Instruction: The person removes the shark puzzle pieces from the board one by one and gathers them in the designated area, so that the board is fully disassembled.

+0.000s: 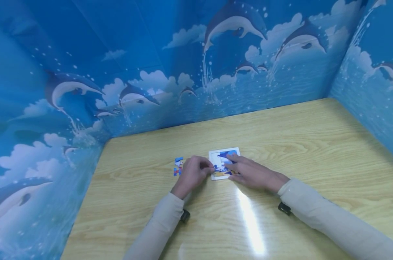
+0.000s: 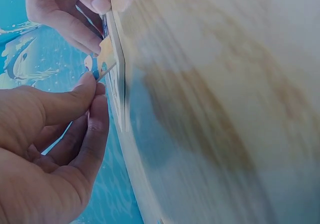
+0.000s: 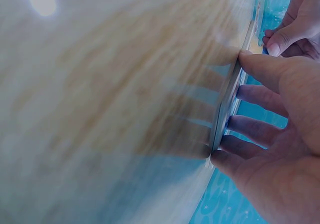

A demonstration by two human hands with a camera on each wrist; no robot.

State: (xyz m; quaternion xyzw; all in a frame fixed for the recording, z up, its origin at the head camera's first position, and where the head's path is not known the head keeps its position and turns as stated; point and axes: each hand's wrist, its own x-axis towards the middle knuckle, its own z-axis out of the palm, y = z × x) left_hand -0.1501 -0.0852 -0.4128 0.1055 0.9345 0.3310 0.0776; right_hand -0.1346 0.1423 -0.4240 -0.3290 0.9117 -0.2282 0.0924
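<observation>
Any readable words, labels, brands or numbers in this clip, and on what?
None can be read. The puzzle board under both hands shows only a blue, white and orange picture. The loose puzzle pieces beside the left hand are too small to tell. The dolphin-print walls and the wooden table carry no writing.

Puzzle board [image 1: 225,151] lies on the table [image 1: 313,144], loose pieces [image 1: 178,166] just left.

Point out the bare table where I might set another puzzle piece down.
Free: the wooden table right of the puzzle tray up to the dolphin wall, and the strip behind the tray. Crowded: around the tray, where the right hand lies, the left hand pinches a piece, and loose pieces sit.
</observation>
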